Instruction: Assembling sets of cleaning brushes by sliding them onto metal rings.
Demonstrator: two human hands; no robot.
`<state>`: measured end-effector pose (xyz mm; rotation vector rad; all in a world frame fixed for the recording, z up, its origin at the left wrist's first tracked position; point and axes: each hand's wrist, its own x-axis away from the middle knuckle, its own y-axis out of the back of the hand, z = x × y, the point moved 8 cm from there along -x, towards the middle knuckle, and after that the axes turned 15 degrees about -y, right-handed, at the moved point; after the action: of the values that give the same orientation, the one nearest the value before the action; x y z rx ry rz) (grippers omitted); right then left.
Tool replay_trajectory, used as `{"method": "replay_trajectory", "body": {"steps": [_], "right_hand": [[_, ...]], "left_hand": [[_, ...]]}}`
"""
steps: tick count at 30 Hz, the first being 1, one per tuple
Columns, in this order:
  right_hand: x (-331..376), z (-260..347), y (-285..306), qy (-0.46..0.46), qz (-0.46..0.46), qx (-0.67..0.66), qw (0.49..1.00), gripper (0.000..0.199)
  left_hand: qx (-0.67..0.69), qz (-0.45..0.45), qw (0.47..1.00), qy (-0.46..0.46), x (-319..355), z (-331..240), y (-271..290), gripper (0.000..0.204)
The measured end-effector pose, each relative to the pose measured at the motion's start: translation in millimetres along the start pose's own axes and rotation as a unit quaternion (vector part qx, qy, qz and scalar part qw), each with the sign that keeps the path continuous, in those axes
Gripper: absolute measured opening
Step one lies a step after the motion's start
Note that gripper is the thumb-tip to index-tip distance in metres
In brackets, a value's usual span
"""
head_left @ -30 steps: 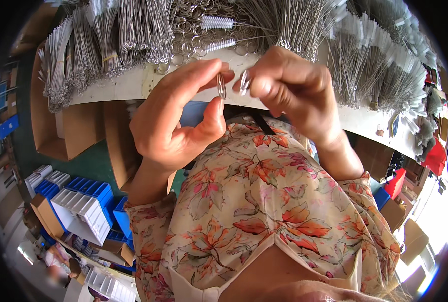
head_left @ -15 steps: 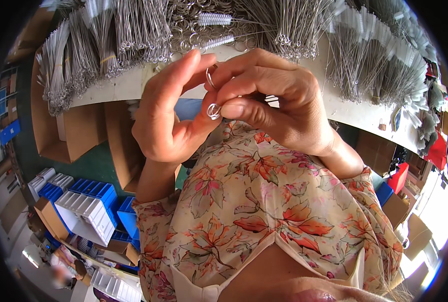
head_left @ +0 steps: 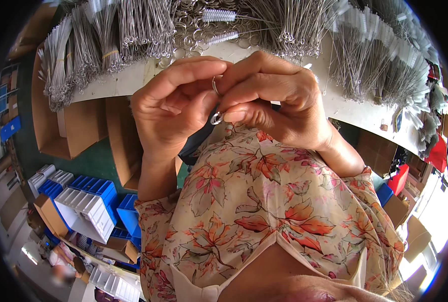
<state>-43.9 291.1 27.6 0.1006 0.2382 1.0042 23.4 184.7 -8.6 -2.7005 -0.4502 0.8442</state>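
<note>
Close together over the table's near edge, my two hands meet at a thin metal ring (head_left: 215, 85). My left hand (head_left: 171, 108) is closed, its index fingertip and thumb at the ring. My right hand (head_left: 282, 100) pinches some small shiny wire loops (head_left: 216, 119) at the tip of its thumb, and its index finger touches the ring. These loops resemble the looped ends of the wire brushes on the table; whatever runs on from them is hidden by the right hand. Whether the ring passes through the loops, I cannot tell.
Bundles of wire brushes (head_left: 146, 25) line the white table (head_left: 118, 80), with more bundles (head_left: 370, 55) on the right. A pile of loose metal rings (head_left: 189, 38) and a white-bristled brush (head_left: 219, 15) lie between. Cardboard boxes (head_left: 85, 128) and blue and white crates (head_left: 85, 211) stand left.
My left fingers, raised and stretched before, have bent down toward the ring, and the left thumb has come up. The ring and loops have shifted slightly; my right hand keeps its pinch.
</note>
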Motion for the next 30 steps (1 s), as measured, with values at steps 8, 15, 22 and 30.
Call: {"method": "replay_trajectory", "body": {"steps": [8, 15, 22, 30], "right_hand": [[-3.1, -35.9, 12.1, -0.239, 0.008, -0.185, 0.953, 0.015], [-1.0, -40.6, 8.7, -0.297, 0.012, -0.191, 0.935, 0.018], [-1.3, -38.2, 10.9, -0.292, 0.014, -0.220, 0.931, 0.016], [-2.9, -42.4, 8.2, -0.289, 0.039, -0.202, 0.935, 0.016]], "left_hand": [[-0.281, -0.005, 0.949, -0.145, -10.4, -36.0, -10.9, 0.031], [-0.437, 0.139, 0.841, -0.288, -14.4, -38.2, -33.2, 0.031], [-0.217, 0.022, 0.965, -0.143, -7.7, -18.7, -12.2, 0.032], [-0.299, 0.067, 0.934, -0.182, -10.7, -22.2, -16.7, 0.031]]}}
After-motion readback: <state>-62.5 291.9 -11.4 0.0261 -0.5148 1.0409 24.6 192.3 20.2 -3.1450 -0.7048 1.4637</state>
